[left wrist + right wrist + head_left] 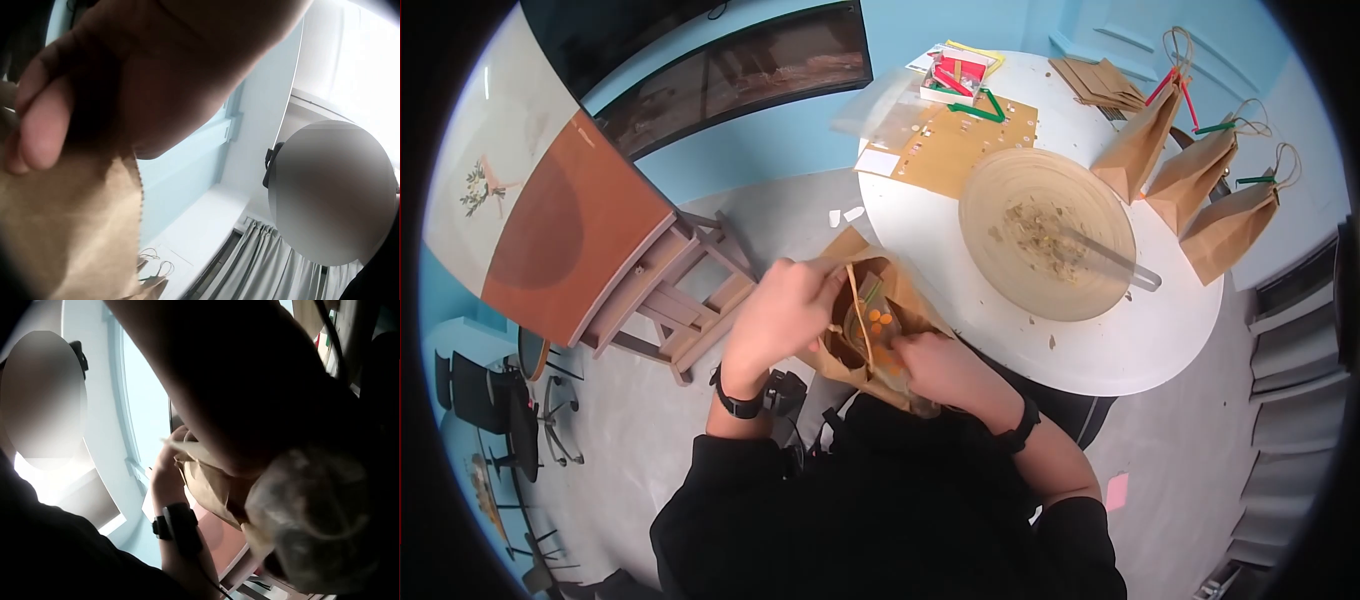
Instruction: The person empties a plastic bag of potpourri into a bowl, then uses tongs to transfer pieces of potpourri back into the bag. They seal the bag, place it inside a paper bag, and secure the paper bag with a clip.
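Held in front of the body, a brown paper bag (pixel 920 310) with twisted handles has its mouth facing up. My left hand (pixel 780 315) grips its rim on the left side; in the left wrist view the fingers (pixel 47 131) curl over the paper. Inside the mouth shows a clear plastic bag (pixel 887 335) with round orange pieces and something green. My right hand (pixel 945 372) reaches in at the right side, its fingers on the clear plastic bag. In the right wrist view that plastic bag (pixel 309 519) looks crumpled, with dark contents.
Beyond is a white oval table (pixel 960 270) bearing a round wooden board (pixel 990 240) with dry crumbs and a translucent scoop (pixel 1110 260). Several standing paper bags (pixel 1135 150), a brown sheet (pixel 950 165) and a box of red strips (pixel 953 80) share it. A wooden stand (pixel 665 310) is at left.
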A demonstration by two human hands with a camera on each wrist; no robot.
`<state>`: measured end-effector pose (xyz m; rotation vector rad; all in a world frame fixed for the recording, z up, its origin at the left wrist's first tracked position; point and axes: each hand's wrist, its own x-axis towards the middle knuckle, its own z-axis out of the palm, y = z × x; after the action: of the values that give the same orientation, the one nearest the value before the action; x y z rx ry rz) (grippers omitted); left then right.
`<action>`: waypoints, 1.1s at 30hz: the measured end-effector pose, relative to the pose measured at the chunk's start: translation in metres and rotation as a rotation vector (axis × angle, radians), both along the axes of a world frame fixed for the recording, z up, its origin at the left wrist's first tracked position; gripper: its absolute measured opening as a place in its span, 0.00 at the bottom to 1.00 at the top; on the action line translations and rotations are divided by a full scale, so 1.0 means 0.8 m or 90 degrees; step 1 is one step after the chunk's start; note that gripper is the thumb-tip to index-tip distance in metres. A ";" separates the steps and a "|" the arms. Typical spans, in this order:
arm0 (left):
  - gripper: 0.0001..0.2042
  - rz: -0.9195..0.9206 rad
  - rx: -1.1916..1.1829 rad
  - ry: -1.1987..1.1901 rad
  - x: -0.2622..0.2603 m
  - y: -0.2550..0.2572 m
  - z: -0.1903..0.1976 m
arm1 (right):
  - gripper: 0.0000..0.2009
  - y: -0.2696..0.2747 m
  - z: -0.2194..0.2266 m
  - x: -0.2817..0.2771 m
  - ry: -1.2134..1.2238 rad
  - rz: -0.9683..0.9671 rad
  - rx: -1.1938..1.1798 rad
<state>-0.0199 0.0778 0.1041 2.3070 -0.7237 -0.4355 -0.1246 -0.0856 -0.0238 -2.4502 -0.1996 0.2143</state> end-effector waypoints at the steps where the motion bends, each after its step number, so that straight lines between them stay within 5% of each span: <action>1: 0.12 -0.051 0.011 -0.056 -0.001 0.000 -0.009 | 0.15 0.002 0.000 0.003 0.051 -0.019 -0.048; 4: 0.11 -0.176 0.071 -0.122 -0.012 -0.006 -0.029 | 0.14 0.004 0.010 0.016 -0.139 -0.153 0.226; 7: 0.11 -0.122 0.021 -0.119 -0.010 -0.001 -0.027 | 0.15 0.024 -0.001 0.025 -0.254 -0.164 0.202; 8: 0.11 -0.101 -0.021 -0.104 -0.010 0.002 -0.014 | 0.16 0.031 -0.016 0.024 -0.253 -0.146 0.027; 11: 0.12 -0.009 -0.016 -0.039 -0.008 0.013 0.005 | 0.18 0.033 -0.047 0.015 -0.165 -0.061 -0.156; 15: 0.13 0.049 -0.018 -0.138 0.015 0.042 -0.004 | 0.15 0.000 0.063 -0.027 -0.348 0.012 0.250; 17: 0.15 0.104 -0.073 -0.123 0.027 0.063 -0.005 | 0.13 -0.042 0.094 -0.064 -0.412 -0.032 0.312; 21: 0.17 0.159 -0.205 -0.141 0.026 0.073 0.015 | 0.10 -0.086 0.051 -0.108 -0.494 -0.506 0.515; 24: 0.14 0.184 -0.249 -0.135 0.021 0.068 0.035 | 0.14 -0.094 0.067 -0.087 -0.208 -0.337 0.295; 27: 0.15 0.147 -0.222 -0.150 -0.002 0.047 0.072 | 0.36 -0.076 0.107 -0.041 -0.318 -0.192 0.146; 30: 0.10 -0.130 -0.114 -0.225 -0.003 0.040 0.096 | 0.55 -0.075 0.135 0.021 -0.490 -0.110 0.134; 33: 0.07 -0.345 -0.020 -0.232 0.002 0.028 0.112 | 0.58 -0.066 0.166 0.054 -0.487 -0.044 0.287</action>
<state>-0.0179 0.1002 0.1940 2.1607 -1.5369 -0.2321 -0.0815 -0.1381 0.1087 -1.9696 -0.4345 -0.7344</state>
